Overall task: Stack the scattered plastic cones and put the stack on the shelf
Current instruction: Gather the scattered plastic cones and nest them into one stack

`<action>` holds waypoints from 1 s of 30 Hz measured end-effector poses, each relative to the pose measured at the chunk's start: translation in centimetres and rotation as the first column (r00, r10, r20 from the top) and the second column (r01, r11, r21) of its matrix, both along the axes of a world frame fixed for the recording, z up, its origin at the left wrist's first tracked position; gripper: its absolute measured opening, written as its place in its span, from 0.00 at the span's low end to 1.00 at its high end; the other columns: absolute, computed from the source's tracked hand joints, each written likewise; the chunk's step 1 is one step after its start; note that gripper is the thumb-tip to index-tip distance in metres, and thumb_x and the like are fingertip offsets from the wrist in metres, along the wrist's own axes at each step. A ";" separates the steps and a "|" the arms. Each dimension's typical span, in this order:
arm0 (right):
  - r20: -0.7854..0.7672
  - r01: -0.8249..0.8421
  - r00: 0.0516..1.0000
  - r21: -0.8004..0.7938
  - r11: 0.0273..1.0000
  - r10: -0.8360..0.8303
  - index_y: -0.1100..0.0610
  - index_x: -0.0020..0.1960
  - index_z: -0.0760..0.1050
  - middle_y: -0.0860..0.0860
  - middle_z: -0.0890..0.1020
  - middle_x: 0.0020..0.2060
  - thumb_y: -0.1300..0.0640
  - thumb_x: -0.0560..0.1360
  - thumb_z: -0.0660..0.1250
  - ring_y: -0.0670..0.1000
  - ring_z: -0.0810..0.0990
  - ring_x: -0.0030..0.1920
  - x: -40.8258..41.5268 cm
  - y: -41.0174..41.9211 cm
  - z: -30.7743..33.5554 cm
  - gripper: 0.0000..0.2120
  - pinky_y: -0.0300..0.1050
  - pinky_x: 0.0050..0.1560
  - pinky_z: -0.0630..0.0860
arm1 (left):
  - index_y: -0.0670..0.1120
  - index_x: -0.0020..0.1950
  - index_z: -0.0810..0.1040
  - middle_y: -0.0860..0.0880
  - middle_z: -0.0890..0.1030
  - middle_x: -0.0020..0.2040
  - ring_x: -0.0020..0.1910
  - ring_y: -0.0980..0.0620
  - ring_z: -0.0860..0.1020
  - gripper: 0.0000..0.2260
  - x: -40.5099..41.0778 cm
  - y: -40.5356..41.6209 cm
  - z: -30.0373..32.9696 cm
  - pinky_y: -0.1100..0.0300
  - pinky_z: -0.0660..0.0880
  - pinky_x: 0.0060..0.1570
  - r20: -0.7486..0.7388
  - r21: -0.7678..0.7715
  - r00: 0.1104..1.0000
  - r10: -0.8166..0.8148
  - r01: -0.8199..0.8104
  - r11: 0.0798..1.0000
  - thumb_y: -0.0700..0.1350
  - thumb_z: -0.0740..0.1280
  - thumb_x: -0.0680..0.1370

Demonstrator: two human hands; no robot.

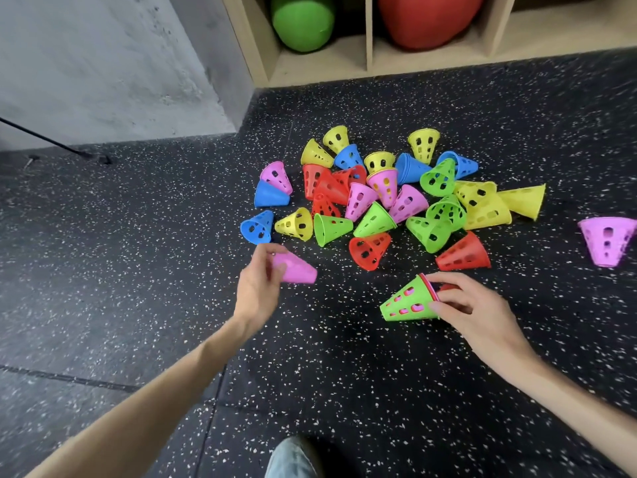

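Several perforated plastic cones (386, 194) in red, yellow, blue, green and pink lie in a loose pile on the speckled black floor. My left hand (260, 282) grips a pink cone (298, 269) by its narrow end, just in front of the pile. My right hand (465, 305) holds a small stack (408, 301) at its wide rim: a green cone outside, with a red or pink one nested inside. The stack lies tilted, narrow end pointing left. One pink cone (606, 239) sits apart at the far right.
A wooden shelf (368, 53) stands at the back, with a green ball (303, 20) and a red ball (431, 17) in its cubbies. A grey wall (103, 63) is at left. My knee (293, 458) shows at the bottom edge.
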State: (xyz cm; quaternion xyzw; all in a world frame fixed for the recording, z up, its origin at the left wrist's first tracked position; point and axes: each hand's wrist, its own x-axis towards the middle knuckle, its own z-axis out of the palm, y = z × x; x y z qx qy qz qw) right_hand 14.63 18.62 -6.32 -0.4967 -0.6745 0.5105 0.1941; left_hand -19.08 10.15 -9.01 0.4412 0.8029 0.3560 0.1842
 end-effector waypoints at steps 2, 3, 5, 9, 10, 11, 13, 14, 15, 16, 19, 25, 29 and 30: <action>-0.010 0.016 1.000 0.009 1.000 -0.016 0.41 0.61 0.78 0.36 0.86 0.45 0.58 0.78 0.72 0.34 0.81 0.52 0.0 0.1 0.0 0.17 0.41 0.55 0.74 | 0.57 0.62 0.73 0.57 0.82 0.45 0.41 0.59 0.80 0.13 2.4 -1.2 -0.1 0.61 0.75 0.38 0.045 -0.045 0.991 -0.128 0.130 0.991 0.40 0.65 0.83; -0.017 0.023 1.000 0.014 1.000 -0.023 0.42 0.62 0.78 0.36 0.86 0.45 0.59 0.78 0.72 0.34 0.81 0.52 0.0 0.2 -0.1 0.17 0.40 0.54 0.74 | 0.60 0.62 0.73 0.58 0.82 0.43 0.40 0.60 0.79 0.14 3.5 -1.6 -0.2 0.63 0.73 0.39 0.069 -0.070 0.982 -0.178 0.183 0.981 0.41 0.65 0.83; -0.029 0.040 0.999 0.017 0.999 -0.040 0.43 0.62 0.78 0.37 0.86 0.46 0.59 0.78 0.71 0.34 0.81 0.52 0.1 0.3 -0.2 0.17 0.37 0.52 0.73 | 0.64 0.59 0.77 0.58 0.81 0.40 0.43 0.58 0.76 0.15 5.5 -2.2 -0.6 0.66 0.71 0.43 0.088 -0.097 0.967 -0.240 0.248 0.964 0.42 0.67 0.82; -0.044 0.059 0.997 0.019 0.998 -0.058 0.43 0.62 0.78 0.39 0.86 0.45 0.60 0.78 0.71 0.31 0.80 0.52 0.3 0.1 -0.3 0.17 0.27 0.48 0.71 | 0.59 0.55 0.83 0.59 0.82 0.41 0.48 0.60 0.74 0.11 8.7 -2.7 -1.4 0.72 0.65 0.44 0.103 -0.091 0.938 -0.330 0.339 0.936 0.42 0.69 0.81; -0.047 0.059 0.997 0.016 0.998 -0.059 0.43 0.62 0.78 0.39 0.86 0.45 0.61 0.78 0.71 0.30 0.79 0.52 0.3 0.1 -0.2 0.17 0.25 0.47 0.71 | 0.58 0.54 0.84 0.59 0.83 0.43 0.49 0.60 0.75 0.10 9.2 -2.8 -1.7 0.72 0.65 0.45 0.101 -0.093 0.924 -0.369 0.378 0.921 0.43 0.69 0.81; -0.049 0.058 0.997 0.013 0.998 -0.057 0.44 0.61 0.78 0.39 0.86 0.46 0.61 0.78 0.71 0.29 0.79 0.52 0.2 0.0 -0.3 0.17 0.23 0.47 0.70 | 0.57 0.53 0.84 0.59 0.83 0.46 0.50 0.60 0.76 0.09 9.6 -2.8 -2.0 0.71 0.66 0.46 0.089 -0.089 0.908 -0.409 0.416 0.905 0.43 0.69 0.81; -0.045 0.055 0.998 0.006 0.998 -0.054 0.43 0.61 0.77 0.39 0.86 0.45 0.61 0.78 0.71 0.29 0.79 0.51 0.1 0.0 -0.4 0.17 0.26 0.47 0.71 | 0.57 0.53 0.84 0.60 0.81 0.52 0.53 0.59 0.75 0.09 10.0 -2.9 -2.8 0.70 0.69 0.51 0.079 -0.082 0.889 -0.451 0.457 0.886 0.43 0.71 0.80; -0.042 0.053 0.998 0.003 0.999 -0.053 0.43 0.61 0.77 0.39 0.86 0.45 0.60 0.78 0.71 0.31 0.80 0.51 -0.1 -0.1 -0.5 0.16 0.27 0.47 0.72 | 0.58 0.54 0.83 0.61 0.78 0.56 0.57 0.59 0.75 0.10 10.2 -3.0 -3.2 0.69 0.69 0.55 0.089 -0.084 0.889 -0.448 0.455 0.886 0.42 0.72 0.79; -0.038 0.046 0.998 0.002 0.999 -0.046 0.42 0.61 0.77 0.38 0.87 0.45 0.60 0.78 0.71 0.32 0.81 0.51 -0.2 -0.2 -0.7 0.16 0.29 0.48 0.72 | 0.59 0.55 0.82 0.61 0.75 0.61 0.61 0.60 0.73 0.12 10.3 -3.1 -3.4 0.68 0.69 0.59 0.107 -0.088 0.895 -0.434 0.443 0.892 0.42 0.73 0.77; -0.034 0.035 0.999 0.001 0.999 -0.034 0.42 0.61 0.77 0.38 0.87 0.46 0.59 0.78 0.71 0.33 0.82 0.52 -0.4 -0.4 -0.8 0.16 0.31 0.49 0.72 | 0.59 0.56 0.80 0.61 0.73 0.64 0.64 0.61 0.72 0.15 10.6 -3.2 -3.5 0.65 0.70 0.61 0.137 -0.097 0.900 -0.413 0.427 0.899 0.42 0.74 0.76; -0.030 -0.004 1.000 -0.007 1.000 0.004 0.41 0.61 0.77 0.39 0.87 0.47 0.58 0.78 0.72 0.35 0.82 0.53 -0.9 -0.8 -1.3 0.16 0.37 0.52 0.72 | 0.57 0.66 0.72 0.59 0.72 0.66 0.63 0.59 0.75 0.26 11.3 -3.6 -3.7 0.54 0.76 0.63 0.252 -0.166 0.910 -0.329 0.375 0.912 0.53 0.75 0.70; -0.023 -0.074 0.997 -0.050 0.996 0.073 0.42 0.60 0.78 0.40 0.87 0.46 0.59 0.77 0.72 0.37 0.83 0.52 -0.9 -1.3 -1.4 0.16 0.39 0.54 0.75 | 0.64 0.69 0.64 0.58 0.78 0.67 0.58 0.56 0.81 0.34 12.1 -4.0 -3.8 0.48 0.79 0.61 0.339 -0.173 0.910 -0.240 0.311 0.935 0.59 0.74 0.66; -0.029 -0.116 0.993 -0.079 0.990 0.114 0.43 0.61 0.78 0.40 0.87 0.45 0.60 0.77 0.71 0.38 0.84 0.52 -0.7 -1.6 -1.2 0.16 0.40 0.58 0.76 | 0.62 0.71 0.65 0.58 0.78 0.67 0.58 0.62 0.80 0.33 12.9 -4.0 -3.5 0.61 0.79 0.56 0.330 -0.098 0.909 -0.254 0.301 0.949 0.56 0.77 0.70; -0.034 -0.118 0.993 -0.078 0.990 0.116 0.44 0.61 0.78 0.40 0.87 0.45 0.61 0.77 0.71 0.38 0.84 0.51 -0.7 -1.6 -1.2 0.16 0.40 0.58 0.76 | 0.61 0.71 0.66 0.57 0.78 0.67 0.57 0.62 0.81 0.33 13.1 -3.9 -3.3 0.64 0.79 0.53 0.340 -0.075 0.906 -0.254 0.295 0.952 0.54 0.78 0.72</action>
